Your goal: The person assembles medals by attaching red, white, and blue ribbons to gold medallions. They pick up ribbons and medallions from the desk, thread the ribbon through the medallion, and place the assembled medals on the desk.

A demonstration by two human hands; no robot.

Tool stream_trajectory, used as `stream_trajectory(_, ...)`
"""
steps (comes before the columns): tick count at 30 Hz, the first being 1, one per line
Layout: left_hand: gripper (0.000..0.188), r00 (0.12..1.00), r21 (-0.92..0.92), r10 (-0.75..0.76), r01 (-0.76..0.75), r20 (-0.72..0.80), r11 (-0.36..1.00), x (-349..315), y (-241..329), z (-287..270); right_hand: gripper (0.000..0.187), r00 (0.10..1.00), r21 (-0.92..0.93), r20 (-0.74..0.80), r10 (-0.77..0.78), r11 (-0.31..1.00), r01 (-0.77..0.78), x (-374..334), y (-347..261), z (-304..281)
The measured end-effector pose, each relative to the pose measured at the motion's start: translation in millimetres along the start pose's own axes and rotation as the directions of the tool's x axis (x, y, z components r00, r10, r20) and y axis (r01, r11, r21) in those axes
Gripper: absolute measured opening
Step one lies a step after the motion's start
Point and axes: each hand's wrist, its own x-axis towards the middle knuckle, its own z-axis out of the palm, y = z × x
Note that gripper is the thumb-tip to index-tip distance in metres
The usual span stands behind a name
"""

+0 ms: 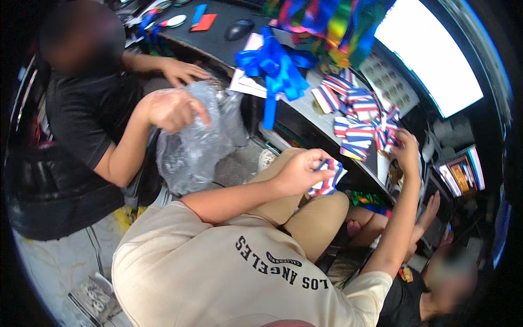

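Above my lap, my left hand [305, 173] is closed around a folded red, white and blue striped ribbon [328, 180]. My right hand [406, 154] reaches to the desk's edge, its fingers pinched on a striped ribbon [385, 136] at the near right side of a pile. More folded striped ribbons [360, 103] lie in that pile. Something gold-coloured [394, 173] shows beneath my right hand; its kind is unclear.
A blue ribbon bundle [275, 64] lies on the desk, with multicoloured ribbons [332, 24] beyond. A co-worker at left handles a clear plastic bag [190, 144]; another person sits at right. A bright monitor [436, 54] and a mouse [239, 29] stand on the desk.
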Motion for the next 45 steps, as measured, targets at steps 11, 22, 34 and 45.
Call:
stream_trajectory(11,0.018,0.996,-0.013,0.015,-0.017,-0.088,1.000,-3,1,-2,0.020,0.876,0.578,-0.319,0.362,0.807,-0.123,-73,-32,-64)
stream_trajectory(22,0.019,0.995,0.000,0.017,-0.017,-0.103,1.000,7,-5,9,0.038,0.886,0.912,-0.126,0.446,0.403,-0.073,-140,-195,-49)
stream_trajectory(34,0.030,0.998,-0.123,-0.004,-0.005,-0.068,0.992,-1,-4,17,0.041,0.872,0.960,-0.062,0.485,0.269,-0.081,-109,-217,28)
stream_trajectory(45,0.037,1.000,-0.068,0.014,-0.013,0.009,0.998,-2,5,27,0.042,0.841,0.804,-0.228,0.491,0.582,-0.122,-107,-213,32)
